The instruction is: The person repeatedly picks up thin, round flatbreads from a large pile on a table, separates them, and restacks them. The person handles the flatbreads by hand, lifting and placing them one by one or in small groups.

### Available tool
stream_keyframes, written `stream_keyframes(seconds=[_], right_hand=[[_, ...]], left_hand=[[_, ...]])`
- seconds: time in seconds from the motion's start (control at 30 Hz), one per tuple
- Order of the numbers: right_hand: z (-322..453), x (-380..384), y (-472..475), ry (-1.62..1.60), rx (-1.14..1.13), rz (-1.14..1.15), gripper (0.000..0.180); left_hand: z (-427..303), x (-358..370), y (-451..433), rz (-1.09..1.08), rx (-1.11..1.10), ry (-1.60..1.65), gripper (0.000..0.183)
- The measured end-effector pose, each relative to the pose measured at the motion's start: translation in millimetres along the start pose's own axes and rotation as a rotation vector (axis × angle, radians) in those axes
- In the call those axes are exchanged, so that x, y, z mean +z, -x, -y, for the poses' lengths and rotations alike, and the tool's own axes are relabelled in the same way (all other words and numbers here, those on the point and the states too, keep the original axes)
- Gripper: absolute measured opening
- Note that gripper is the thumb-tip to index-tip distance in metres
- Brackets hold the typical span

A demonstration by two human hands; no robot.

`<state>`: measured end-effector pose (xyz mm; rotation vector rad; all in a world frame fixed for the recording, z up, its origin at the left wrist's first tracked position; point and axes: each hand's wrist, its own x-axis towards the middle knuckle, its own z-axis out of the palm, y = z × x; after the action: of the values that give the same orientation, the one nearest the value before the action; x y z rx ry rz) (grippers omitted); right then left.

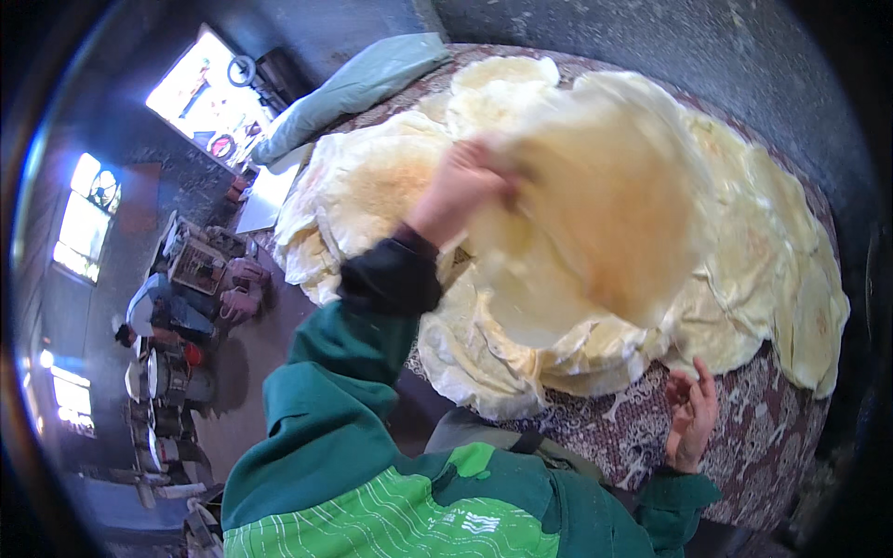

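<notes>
My left hand (469,183) is closed on the edge of a large, thin round flatbread (621,216), which hangs blurred over the other breads. My right hand (691,415) is at the near edge of the spread breads, palm turned up, fingers apart and somewhat curled, with nothing in it. Overlapping pale flatbreads with some browned patches cover much of a patterned maroon and white cloth (614,425). A folded pile of thin breads (481,363) lies close to my body, and another browned flatbread (391,181) lies left of my left hand.
A pale green cloth or sheet (356,84) lies along the far left edge, near a white board (273,195). A dark wall (663,42) runs behind the breads. Farther left, a person (164,307) is beside crates, pink containers (241,289) and metal pots (164,374).
</notes>
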<state>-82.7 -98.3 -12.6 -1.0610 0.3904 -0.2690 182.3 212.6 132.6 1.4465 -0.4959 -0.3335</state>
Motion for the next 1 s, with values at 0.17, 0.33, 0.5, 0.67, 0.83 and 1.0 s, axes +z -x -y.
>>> stream_keyframes(seconds=[0.17, 0.33, 0.5, 0.67, 0.83, 1.0], right_hand=[[-20.5, 4.3, -6.7, 0.086, 0.146, -0.009, 0.034], [-26.4, 15.3, -14.0, 0.144, 0.193, -0.096, 0.025], [-25.2, 25.5, -10.4, 0.246, 0.213, -0.160, 0.026], [-43.4, 27.9, -21.1, 0.316, 0.272, -0.176, 0.026], [-67.3, 74.2, -69.0, 0.306, 0.313, 0.001, 0.024], [-80.6, 90.1, -84.1, 0.337, 0.302, 0.069, 0.023]], left_hand=[[-61.7, -172.5, -16.0, -0.412, 0.199, -0.069, 0.022], [-4.5, -315.5, -13.8, -0.445, 0.519, -1.244, 0.034], [132.1, -489.9, 23.3, -0.433, -0.286, -1.803, 0.049], [168.7, -533.3, 61.3, -0.465, -0.042, -1.677, 0.049], [146.4, -555.3, 34.5, -0.660, -0.464, -1.822, 0.044], [139.6, -367.9, -38.8, -1.075, 0.524, -1.835, 0.039]])
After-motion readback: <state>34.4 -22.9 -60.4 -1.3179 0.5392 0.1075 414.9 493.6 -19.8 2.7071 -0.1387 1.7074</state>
